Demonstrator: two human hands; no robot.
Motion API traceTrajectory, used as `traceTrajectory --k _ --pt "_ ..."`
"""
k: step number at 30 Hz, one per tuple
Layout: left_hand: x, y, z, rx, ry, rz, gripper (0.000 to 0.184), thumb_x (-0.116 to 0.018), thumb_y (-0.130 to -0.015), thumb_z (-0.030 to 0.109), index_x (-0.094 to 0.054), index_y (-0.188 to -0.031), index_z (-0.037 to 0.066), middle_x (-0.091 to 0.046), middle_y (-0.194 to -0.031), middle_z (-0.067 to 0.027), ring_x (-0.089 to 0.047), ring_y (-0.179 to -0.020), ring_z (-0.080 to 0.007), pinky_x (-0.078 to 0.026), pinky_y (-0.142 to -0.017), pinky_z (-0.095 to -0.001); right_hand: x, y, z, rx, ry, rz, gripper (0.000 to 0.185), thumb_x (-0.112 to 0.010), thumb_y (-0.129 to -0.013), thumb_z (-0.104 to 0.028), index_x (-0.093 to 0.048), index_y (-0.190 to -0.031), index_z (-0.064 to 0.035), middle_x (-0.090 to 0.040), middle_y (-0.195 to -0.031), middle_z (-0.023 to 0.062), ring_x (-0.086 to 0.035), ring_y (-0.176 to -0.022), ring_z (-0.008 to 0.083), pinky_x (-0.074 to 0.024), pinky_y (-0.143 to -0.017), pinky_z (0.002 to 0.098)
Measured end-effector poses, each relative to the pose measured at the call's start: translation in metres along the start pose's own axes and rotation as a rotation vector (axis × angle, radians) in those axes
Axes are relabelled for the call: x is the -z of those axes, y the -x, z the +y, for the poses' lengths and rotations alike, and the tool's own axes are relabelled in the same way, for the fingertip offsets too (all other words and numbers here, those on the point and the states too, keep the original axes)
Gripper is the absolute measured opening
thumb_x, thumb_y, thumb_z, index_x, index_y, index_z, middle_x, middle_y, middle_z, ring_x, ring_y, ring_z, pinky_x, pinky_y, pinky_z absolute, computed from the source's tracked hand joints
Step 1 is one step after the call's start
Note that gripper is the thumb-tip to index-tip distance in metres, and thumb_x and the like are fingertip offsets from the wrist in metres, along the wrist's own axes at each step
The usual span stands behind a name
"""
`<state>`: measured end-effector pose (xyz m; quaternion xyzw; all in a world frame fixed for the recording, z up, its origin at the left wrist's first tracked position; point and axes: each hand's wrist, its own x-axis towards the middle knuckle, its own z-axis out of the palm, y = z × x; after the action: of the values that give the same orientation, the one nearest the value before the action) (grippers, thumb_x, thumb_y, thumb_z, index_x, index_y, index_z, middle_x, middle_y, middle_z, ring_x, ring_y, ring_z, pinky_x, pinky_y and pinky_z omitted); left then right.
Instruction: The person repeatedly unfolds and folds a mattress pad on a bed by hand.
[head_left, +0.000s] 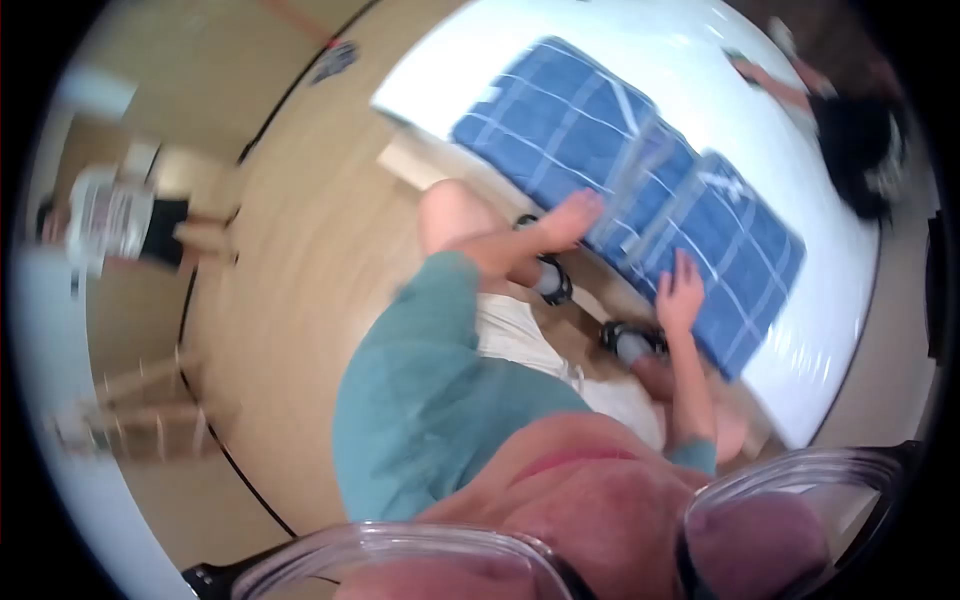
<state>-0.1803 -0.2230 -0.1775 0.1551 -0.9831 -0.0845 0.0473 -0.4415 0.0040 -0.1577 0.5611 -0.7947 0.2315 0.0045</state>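
A blue fabric piece with white check lines [545,115] lies spread on the white table, with two broad halves and a narrower middle band. Pale strips [650,155] run across that band, though blur hides what they are. My left hand [573,218] rests at the fabric's near edge, left of the band, fingers stretched out. Farther right, my right hand [682,292] reaches onto the near edge of the other half with its fingers extended. I see nothing held in either hand.
Glossy and white, the table [430,75] fills the upper right. Across it a person in dark clothing [855,150] has an arm near the edge. Another person in a white shirt [105,220] is at the left. A blurred wooden frame [150,425] is at lower left.
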Motion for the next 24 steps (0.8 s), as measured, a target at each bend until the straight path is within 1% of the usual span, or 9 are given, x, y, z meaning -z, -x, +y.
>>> traceTrajectory --k 1,2,5,11,14,17,18,21,24 --pt "-0.049 -0.005 -0.014 -0.034 -0.347 0.135 0.073 -0.065 -0.088 0.02 -0.039 -0.151 -0.005 -0.036 -0.159 -0.026 -0.03 -0.15 -0.0473 -0.026 -0.124 -0.0566 0.009 -0.025 -0.007 0.037 -0.098 0.101 0.059 -0.059 -0.096 -0.025 -0.048 -0.155 -0.0211 -0.044 -0.156 0.0225 -0.049 -0.136 0.0452 -0.0448 -0.107 0.0568" --pt "-0.046 0.001 -0.008 -0.019 -0.251 0.185 0.067 -0.06 -0.087 0.013 -0.042 -0.149 -0.004 -0.039 -0.159 -0.0242 -0.037 -0.147 -0.0443 -0.029 -0.122 -0.0572 0.03 -0.052 -0.025 0.008 -0.014 0.163 0.061 -0.055 -0.097 -0.02 -0.045 -0.157 -0.0236 -0.044 -0.156 0.0234 -0.055 -0.128 0.0468 -0.0503 -0.097 0.055" --pt "-0.041 0.011 0.006 0.069 -0.407 0.225 0.068 -0.061 -0.087 0.017 -0.043 -0.15 -0.003 -0.042 -0.157 -0.0223 -0.043 -0.144 -0.041 -0.032 -0.12 -0.0576 0.095 -0.122 -0.076 -0.214 0.106 0.246 0.072 -0.048 -0.096 -0.015 -0.031 -0.162 -0.0378 -0.041 -0.158 0.0235 -0.065 -0.113 0.048 -0.058 -0.078 0.0529" --pt "-0.03 0.019 0.006 0.008 -0.445 0.236 0.067 -0.057 -0.09 0.02 -0.042 -0.152 0.0 -0.043 -0.157 -0.0203 -0.046 -0.142 -0.0385 -0.035 -0.118 -0.0578 0.153 -0.136 -0.061 -0.17 0.103 0.231 0.07 -0.046 -0.097 -0.015 -0.032 -0.162 -0.0386 -0.043 -0.159 0.0177 -0.067 -0.11 0.043 -0.0575 -0.078 0.0514" --pt "-0.036 0.027 0.005 -0.014 -0.463 0.23 0.067 -0.056 -0.091 0.018 -0.038 -0.155 0.005 -0.041 -0.158 -0.0199 -0.045 -0.142 -0.0385 -0.035 -0.117 -0.0595 0.12 -0.094 0.043 -0.105 0.194 0.202 0.061 -0.051 -0.099 -0.022 -0.04 -0.158 -0.0308 -0.047 -0.155 0.0184 -0.063 -0.119 0.0408 -0.0563 -0.086 0.0504" --pt "-0.036 0.035 -0.002 -0.023 -0.413 0.268 0.079 -0.062 -0.089 0.015 -0.03 -0.161 0.016 -0.037 -0.162 -0.0174 -0.042 -0.145 -0.0384 -0.032 -0.117 -0.0622 0.075 -0.013 0.193 -0.482 0.353 0.007 0.066 -0.058 -0.099 -0.044 -0.045 -0.154 -0.0105 -0.053 -0.147 0.026 -0.06 -0.123 0.046 -0.0516 -0.097 0.0534" --pt "-0.034 0.031 -0.006 -0.015 -0.339 0.273 0.081 -0.064 -0.087 0.013 -0.031 -0.161 0.02 -0.036 -0.164 -0.0157 -0.041 -0.146 -0.0385 -0.031 -0.116 -0.0647 0.044 0.013 0.253 -0.486 0.299 0.031 0.073 -0.059 -0.097 -0.05 -0.045 -0.152 -0.0042 -0.054 -0.144 0.028 -0.059 -0.124 0.0469 -0.0493 -0.101 0.0531" --pt "-0.021 0.026 -0.006 0.016 -0.437 0.071 0.095 -0.073 -0.082 0.017 -0.027 -0.163 0.03 -0.028 -0.168 -0.0144 -0.035 -0.15 -0.0399 -0.027 -0.117 -0.0691 0.073 0.042 0.275 -0.497 0.162 -0.035 0.086 -0.061 -0.095 -0.059 -0.047 -0.147 0.0075 -0.058 -0.138 0.0314 -0.058 -0.126 0.0469 -0.0457 -0.107 0.051" --pt "-0.024 0.022 -0.002 0.005 -0.407 0.031 0.091 -0.066 -0.086 0.014 -0.023 -0.165 0.03 -0.026 -0.168 -0.0151 -0.034 -0.15 -0.0429 -0.027 -0.117 -0.0699 0.072 0.035 0.319 -0.802 0.064 0.162 0.095 -0.061 -0.092 -0.066 -0.044 -0.15 0.0064 -0.056 -0.141 0.0324 -0.058 -0.127 0.045 -0.0464 -0.106 0.0488"
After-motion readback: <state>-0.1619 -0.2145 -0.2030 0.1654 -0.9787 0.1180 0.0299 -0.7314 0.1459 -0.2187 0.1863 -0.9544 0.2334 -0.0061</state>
